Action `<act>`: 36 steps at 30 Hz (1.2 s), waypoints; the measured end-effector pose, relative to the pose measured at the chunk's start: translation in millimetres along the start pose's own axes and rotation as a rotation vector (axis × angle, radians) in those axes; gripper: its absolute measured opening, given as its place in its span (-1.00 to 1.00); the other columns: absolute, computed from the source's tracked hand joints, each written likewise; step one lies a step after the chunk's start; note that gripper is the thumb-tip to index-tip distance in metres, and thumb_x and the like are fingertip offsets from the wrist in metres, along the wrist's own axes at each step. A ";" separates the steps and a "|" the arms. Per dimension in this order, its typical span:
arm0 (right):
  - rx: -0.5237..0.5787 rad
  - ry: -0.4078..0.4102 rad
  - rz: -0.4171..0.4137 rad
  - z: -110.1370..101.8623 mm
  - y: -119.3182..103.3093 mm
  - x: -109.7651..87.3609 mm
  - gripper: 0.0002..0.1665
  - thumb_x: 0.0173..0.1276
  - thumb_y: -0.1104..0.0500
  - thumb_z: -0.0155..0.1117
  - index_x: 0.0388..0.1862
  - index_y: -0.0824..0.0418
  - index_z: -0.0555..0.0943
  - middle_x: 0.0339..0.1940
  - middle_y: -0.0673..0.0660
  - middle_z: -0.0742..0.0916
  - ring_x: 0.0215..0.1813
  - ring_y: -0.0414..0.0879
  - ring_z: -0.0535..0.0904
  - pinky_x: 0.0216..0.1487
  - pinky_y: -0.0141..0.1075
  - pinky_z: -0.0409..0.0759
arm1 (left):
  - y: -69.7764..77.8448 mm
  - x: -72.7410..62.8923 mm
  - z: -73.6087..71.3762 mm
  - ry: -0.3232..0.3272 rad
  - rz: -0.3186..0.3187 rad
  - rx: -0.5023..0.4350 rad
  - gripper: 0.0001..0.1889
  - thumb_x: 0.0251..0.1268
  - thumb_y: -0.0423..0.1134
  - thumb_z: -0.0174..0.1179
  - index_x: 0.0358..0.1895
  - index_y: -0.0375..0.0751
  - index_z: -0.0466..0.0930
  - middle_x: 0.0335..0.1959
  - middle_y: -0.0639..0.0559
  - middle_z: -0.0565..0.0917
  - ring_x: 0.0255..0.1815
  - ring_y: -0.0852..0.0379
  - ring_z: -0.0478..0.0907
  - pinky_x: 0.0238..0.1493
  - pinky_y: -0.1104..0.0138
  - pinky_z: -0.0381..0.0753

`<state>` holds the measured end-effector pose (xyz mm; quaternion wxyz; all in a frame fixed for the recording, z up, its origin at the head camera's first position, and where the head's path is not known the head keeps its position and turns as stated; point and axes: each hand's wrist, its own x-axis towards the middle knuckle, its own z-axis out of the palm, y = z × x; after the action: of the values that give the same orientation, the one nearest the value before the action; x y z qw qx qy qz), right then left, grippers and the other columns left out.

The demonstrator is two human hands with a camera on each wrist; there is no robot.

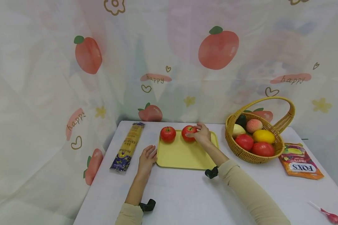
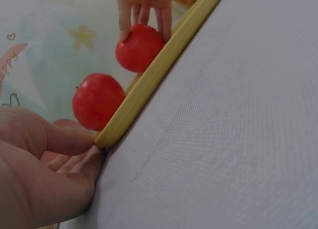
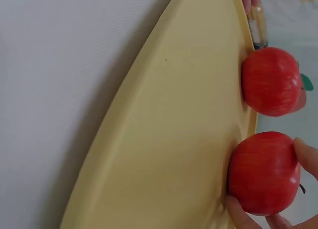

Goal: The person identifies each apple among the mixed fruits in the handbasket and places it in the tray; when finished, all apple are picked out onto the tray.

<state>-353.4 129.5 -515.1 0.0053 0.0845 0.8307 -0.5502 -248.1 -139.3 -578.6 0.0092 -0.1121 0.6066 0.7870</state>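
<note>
A yellow tray point(image 1: 186, 156) lies on the table with two red apples along its far edge. My right hand point(image 1: 201, 134) holds the right-hand apple point(image 1: 189, 133), its fingertips and thumb around the fruit; in the right wrist view this apple point(image 3: 264, 173) rests on the tray surface. Beside it sits the other apple point(image 1: 168, 134), untouched, near the tray's far left corner. At the tray's left edge is my left hand point(image 1: 147, 159). The left wrist view shows that hand's thumb and fingers point(image 2: 74, 162) pinching the tray's rim point(image 2: 112, 134).
To the left lies a long pack of noodles point(image 1: 128, 147). A wicker basket point(image 1: 257, 157) of assorted fruit stands at the right, its tall handle arching up. Next to it is a Fox's candy bag point(image 1: 301, 161). A pink lollipop point(image 1: 333, 217) lies at the near right.
</note>
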 end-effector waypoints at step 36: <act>0.314 -0.044 -0.151 -74.8 -32.7 -58.9 -0.28 0.31 0.23 0.55 0.40 0.33 0.49 0.34 0.27 0.63 0.38 0.17 0.58 0.12 -0.41 0.71 | -2.0 -2.8 -1.8 -0.022 0.046 0.012 -0.28 0.37 -0.76 0.01 0.58 -0.37 0.17 0.56 -0.35 0.32 0.54 -0.27 0.34 0.51 0.02 0.42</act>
<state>-293.8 177.6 -449.8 -0.0311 0.0097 0.7382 -0.6738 -244.8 -140.2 -580.4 -0.0014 -0.0896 0.6136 0.7845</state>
